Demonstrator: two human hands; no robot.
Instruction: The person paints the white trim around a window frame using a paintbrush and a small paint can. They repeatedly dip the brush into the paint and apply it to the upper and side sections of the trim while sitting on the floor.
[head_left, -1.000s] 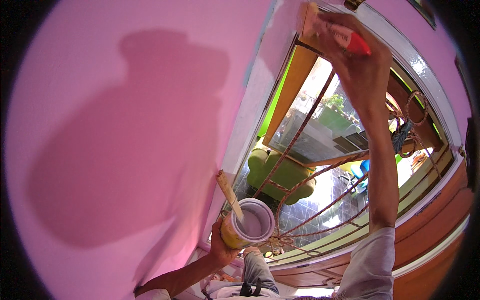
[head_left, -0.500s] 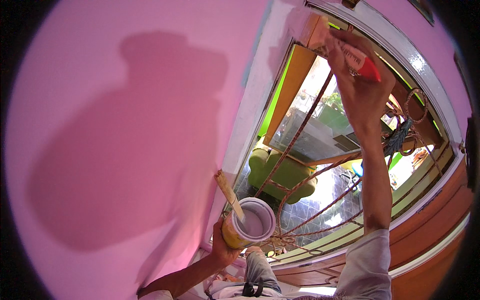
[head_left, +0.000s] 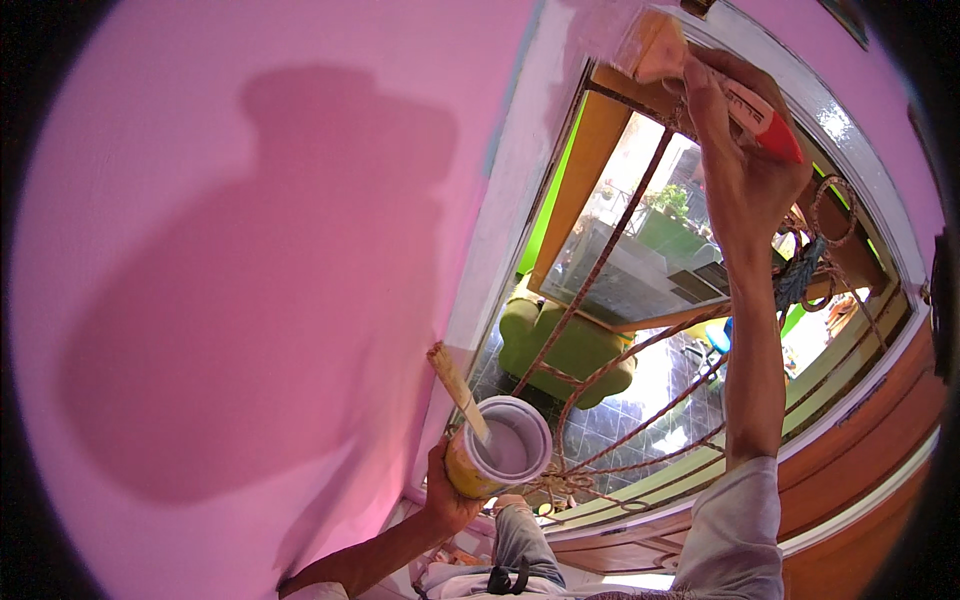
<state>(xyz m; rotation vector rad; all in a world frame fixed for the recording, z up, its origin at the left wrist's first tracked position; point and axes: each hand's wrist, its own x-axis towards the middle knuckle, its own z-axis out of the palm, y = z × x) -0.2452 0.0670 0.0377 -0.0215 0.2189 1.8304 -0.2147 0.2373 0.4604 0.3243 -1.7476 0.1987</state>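
Observation:
My right hand [head_left: 745, 140] grips a paintbrush [head_left: 768, 122] with a pale and red handle. The brush's bristle end, partly blurred, is up at the white window frame [head_left: 600, 42], near its top corner. Lower down, my left hand [head_left: 445, 488] is wrapped around a yellow paint can [head_left: 468, 470] and holds it upright, tilted slightly. Whitish paint [head_left: 512, 450] shows inside the can's open mouth. A wooden stick [head_left: 456, 385] stands in the paint and leans out past the rim to the left.
A pink wall [head_left: 250, 330] fills the left side, carrying my dark shadow. Twisted brown ropes or bars [head_left: 600, 270] cross the window opening, with a knotted bundle [head_left: 795, 275] at right. Beyond it are a green sofa [head_left: 570, 350] and a tiled floor. Brown wooden panels [head_left: 850, 480] lie lower right.
My right hand has shifted a little right and down with the paintbrush, whose bristles now show more plainly against the frame. The left hand and the paint can have barely moved.

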